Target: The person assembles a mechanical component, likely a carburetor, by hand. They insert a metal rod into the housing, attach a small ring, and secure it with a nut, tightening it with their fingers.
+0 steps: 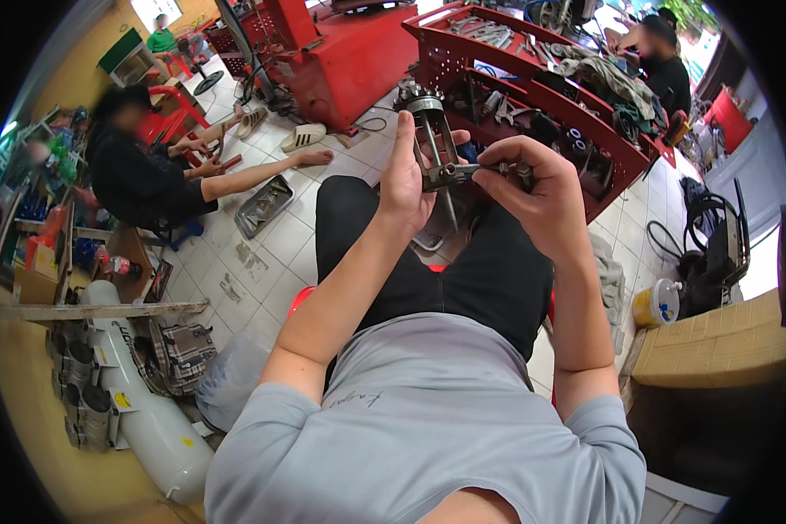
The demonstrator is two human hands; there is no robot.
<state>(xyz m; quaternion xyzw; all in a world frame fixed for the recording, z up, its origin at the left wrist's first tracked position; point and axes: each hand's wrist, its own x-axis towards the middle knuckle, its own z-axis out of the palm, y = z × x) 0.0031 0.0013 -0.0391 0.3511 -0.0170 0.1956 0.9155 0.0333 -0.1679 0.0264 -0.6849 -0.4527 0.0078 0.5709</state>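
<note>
Above my knees, a metal puller (pixel 439 150) is held upright, with side arms, a central screw and a crossbar at its lower end. A round toothed metal part (pixel 424 103) sits at the top between its arms. My left hand (pixel 399 179) supports the puller from the left, thumb pointing up and fingers curled behind it. At the right end of the crossbar, my right hand (pixel 540 188) pinches a short metal piece (pixel 473 169) between thumb and fingers. Its exact kind is partly hidden by the fingers. The pointed screw end hangs below the crossbar.
A red tool cart (pixel 546 87) with wrenches and rags stands ahead. A metal tray (pixel 265 207) lies on the tiled floor at left, near a seated person (pixel 140 170). A white cylinder tank (pixel 153 406) is at lower left. A cardboard box (pixel 712 345) and yellow-white bucket (pixel 655 306) are right.
</note>
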